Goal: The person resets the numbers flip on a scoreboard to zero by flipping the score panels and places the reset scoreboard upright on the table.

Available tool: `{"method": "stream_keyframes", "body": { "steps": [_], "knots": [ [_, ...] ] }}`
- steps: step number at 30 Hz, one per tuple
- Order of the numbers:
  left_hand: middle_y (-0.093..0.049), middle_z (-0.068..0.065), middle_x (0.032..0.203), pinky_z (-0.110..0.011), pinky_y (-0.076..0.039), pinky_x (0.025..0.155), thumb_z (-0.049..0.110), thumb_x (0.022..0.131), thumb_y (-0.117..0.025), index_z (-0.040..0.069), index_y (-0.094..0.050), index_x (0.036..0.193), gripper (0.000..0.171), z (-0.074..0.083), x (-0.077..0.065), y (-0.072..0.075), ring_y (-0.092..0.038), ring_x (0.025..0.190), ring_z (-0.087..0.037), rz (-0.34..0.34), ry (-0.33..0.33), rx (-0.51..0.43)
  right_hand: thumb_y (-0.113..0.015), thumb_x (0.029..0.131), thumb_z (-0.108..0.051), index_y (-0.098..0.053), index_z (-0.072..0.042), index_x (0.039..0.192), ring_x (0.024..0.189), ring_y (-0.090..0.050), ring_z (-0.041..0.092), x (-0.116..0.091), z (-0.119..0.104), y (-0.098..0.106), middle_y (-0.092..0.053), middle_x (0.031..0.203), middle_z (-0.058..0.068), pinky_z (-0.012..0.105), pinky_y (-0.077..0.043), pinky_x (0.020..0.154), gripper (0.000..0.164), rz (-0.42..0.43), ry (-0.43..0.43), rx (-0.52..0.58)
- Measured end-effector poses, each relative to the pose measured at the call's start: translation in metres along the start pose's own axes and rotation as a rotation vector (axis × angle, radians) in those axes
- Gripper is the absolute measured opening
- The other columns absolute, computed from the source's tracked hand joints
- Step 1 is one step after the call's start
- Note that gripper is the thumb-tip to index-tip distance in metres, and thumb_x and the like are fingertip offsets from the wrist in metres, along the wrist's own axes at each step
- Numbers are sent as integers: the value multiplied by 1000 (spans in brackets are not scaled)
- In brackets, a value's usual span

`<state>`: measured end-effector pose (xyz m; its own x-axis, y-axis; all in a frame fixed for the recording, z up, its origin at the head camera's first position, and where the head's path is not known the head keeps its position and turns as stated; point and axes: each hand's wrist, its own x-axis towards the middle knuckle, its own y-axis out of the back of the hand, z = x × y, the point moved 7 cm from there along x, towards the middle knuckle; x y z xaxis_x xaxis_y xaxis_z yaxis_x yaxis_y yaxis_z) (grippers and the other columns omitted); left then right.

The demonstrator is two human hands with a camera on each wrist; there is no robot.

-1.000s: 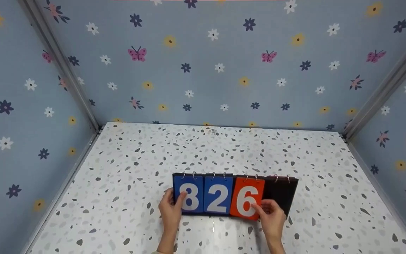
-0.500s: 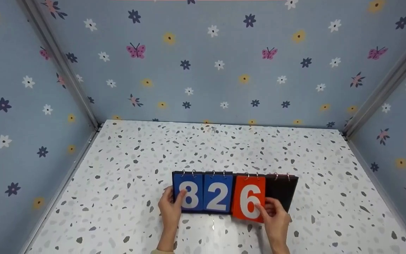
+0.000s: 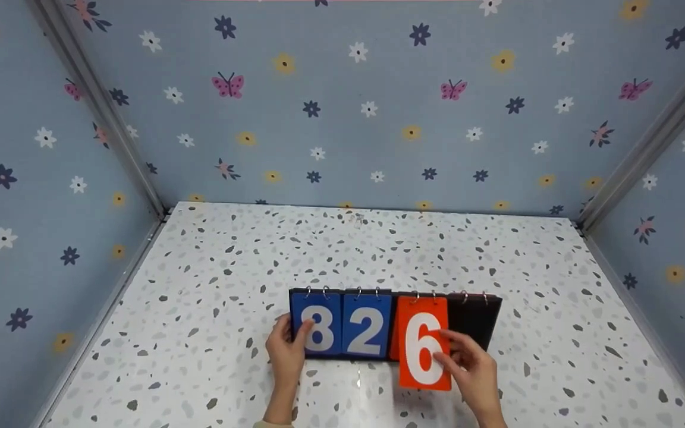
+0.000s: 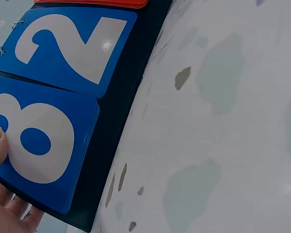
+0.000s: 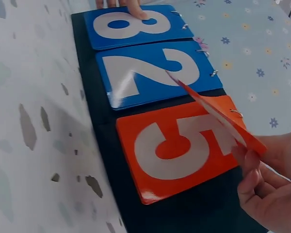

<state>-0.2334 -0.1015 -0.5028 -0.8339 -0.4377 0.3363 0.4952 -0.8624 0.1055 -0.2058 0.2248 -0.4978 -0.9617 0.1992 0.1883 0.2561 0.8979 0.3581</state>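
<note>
A black flip scoreboard with ringed number cards is tilted up above the table. Its left end is gripped by my left hand, thumb on the blue 8 card and fingers behind the board. Beside that hangs the blue 2 card. My right hand pinches the right edge of the orange 6 card, which stands lifted away from the board. In the right wrist view, an orange 5 card shows beneath the lifted card, which is seen nearly edge-on there.
A white speckled table lies under the board. Blue walls with flowers and butterflies enclose it at the back and both sides, joined by grey metal posts.
My right hand has drawn the orange 6 card outward from the board, toward me, and shifted slightly right and down. The left hand keeps its grip on the board's left end.
</note>
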Motion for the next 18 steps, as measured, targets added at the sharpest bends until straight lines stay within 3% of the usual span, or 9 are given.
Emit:
{"method": "stream_keyframes", "body": {
  "steps": [4,9,12,15,18],
  "knots": [
    [-64,-19,84,-35,-50,69,1,75,-70,-10,-60,91,22,0,-1,1,-62,78,-29,-1,10,1,-74,73,-7,-64,-3,106,77,-64,12,1,-3,4,-66,98,11,23,-51,64,35,-54,30,65],
    [-64,-19,84,-35,-50,69,1,76,-70,-9,-60,91,21,0,-1,1,-62,77,-29,0,11,2,-56,88,-2,-60,7,106,79,-64,15,2,-23,7,-64,100,19,27,-52,63,21,-161,112,165],
    [-64,-18,84,-34,-50,69,1,76,-70,-9,-60,91,21,-1,0,1,-61,77,-29,-3,16,-3,-49,92,-2,-57,10,109,80,-64,17,3,-21,8,-63,99,20,31,-52,64,22,-230,94,241],
    [-64,-19,83,-31,-50,67,0,76,-70,-9,-60,91,20,-1,0,1,-61,75,-29,-4,8,-10,-52,89,2,-55,11,111,86,-63,18,4,-20,10,-63,102,19,31,-52,69,24,-258,106,283],
    [-63,-19,82,-31,-49,66,0,76,-70,-9,-60,90,20,1,0,1,-60,74,-29,-2,0,-3,-59,81,12,-58,12,105,86,-63,16,6,-27,14,-64,98,18,27,-51,70,25,-203,183,286]
  ]
}}
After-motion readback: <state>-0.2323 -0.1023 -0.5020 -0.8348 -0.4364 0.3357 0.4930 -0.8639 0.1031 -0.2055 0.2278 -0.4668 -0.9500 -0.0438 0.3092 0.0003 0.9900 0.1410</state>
